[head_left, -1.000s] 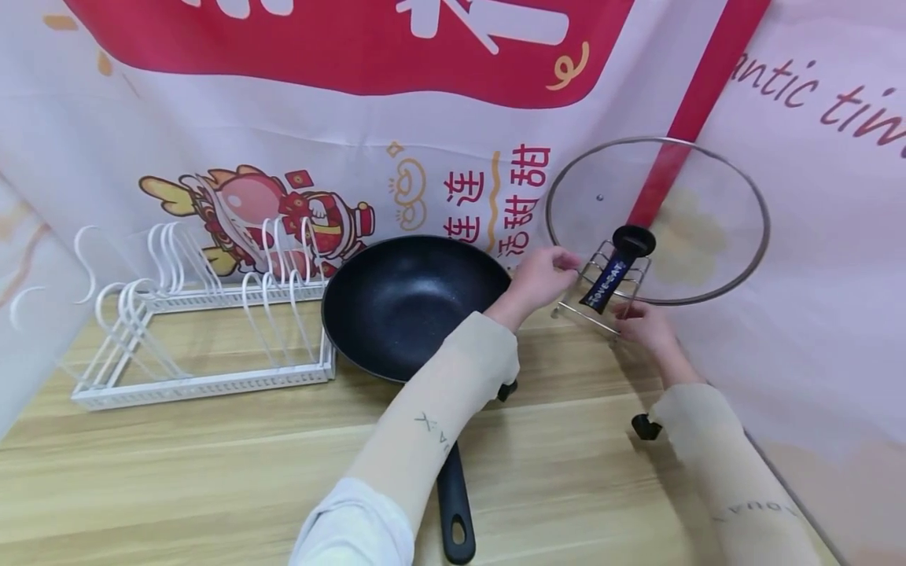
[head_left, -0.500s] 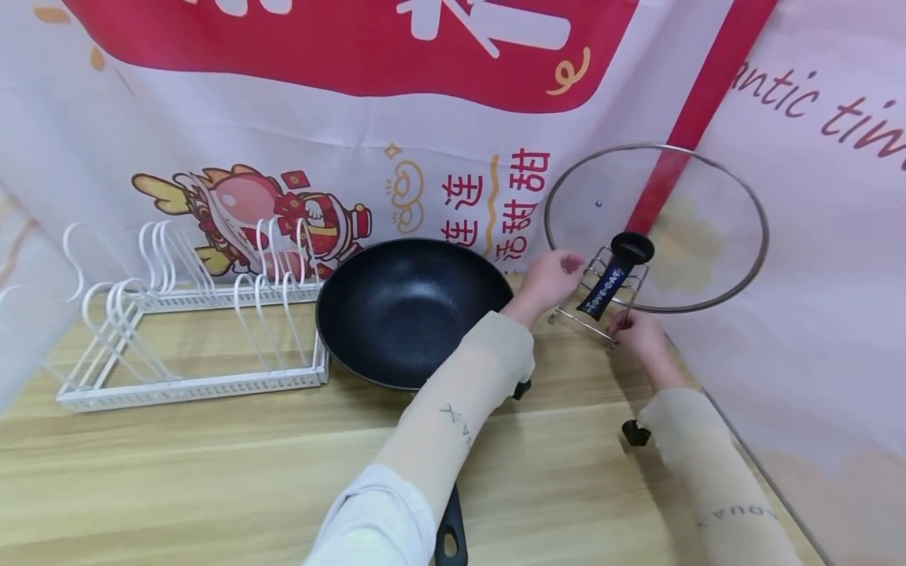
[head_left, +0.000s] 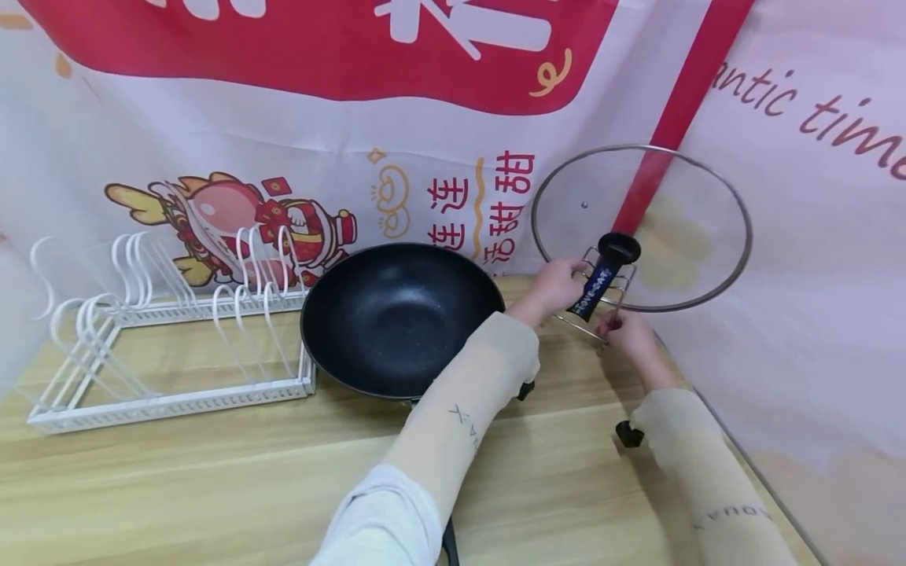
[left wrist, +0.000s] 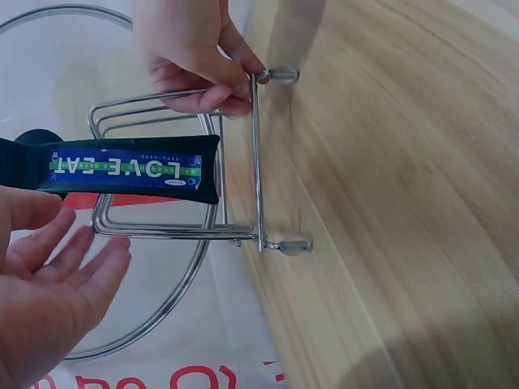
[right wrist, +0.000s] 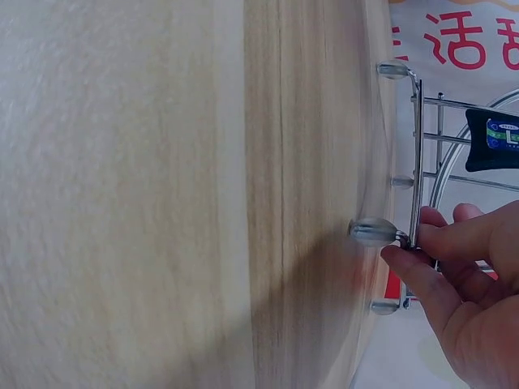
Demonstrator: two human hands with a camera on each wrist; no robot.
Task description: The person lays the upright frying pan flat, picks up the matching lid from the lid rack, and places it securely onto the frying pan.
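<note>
A glass pot lid (head_left: 683, 251) with a steel rim leans upright in the small wire lid rack (left wrist: 259, 162) at the right corner. Its black handle (left wrist: 126, 168), labelled "LOVE EAT", points down toward me. My left hand (head_left: 555, 289) is at the rack's left side; the left wrist view shows its fingers (left wrist: 97, 271) extended and loosely spread beside the handle and rack wire. My right hand (head_left: 630, 334) pinches the rack's front right lower corner, near a clear foot (right wrist: 375, 232), between thumb and fingers. Rack feet appear close to the tabletop; exact contact is unclear.
A black wok (head_left: 406, 322) stands left of my left forearm, its handle (head_left: 450, 542) partly hidden by that arm. Further left is a white dish rack (head_left: 177, 401) with curved prongs. Printed cloth (head_left: 425, 130) hangs behind the wooden table (head_left: 212, 487).
My left hand has moved right, closer to the lid handle. My right hand keeps hold of the rack corner. The head view has shifted slightly, so everything sits further left.
</note>
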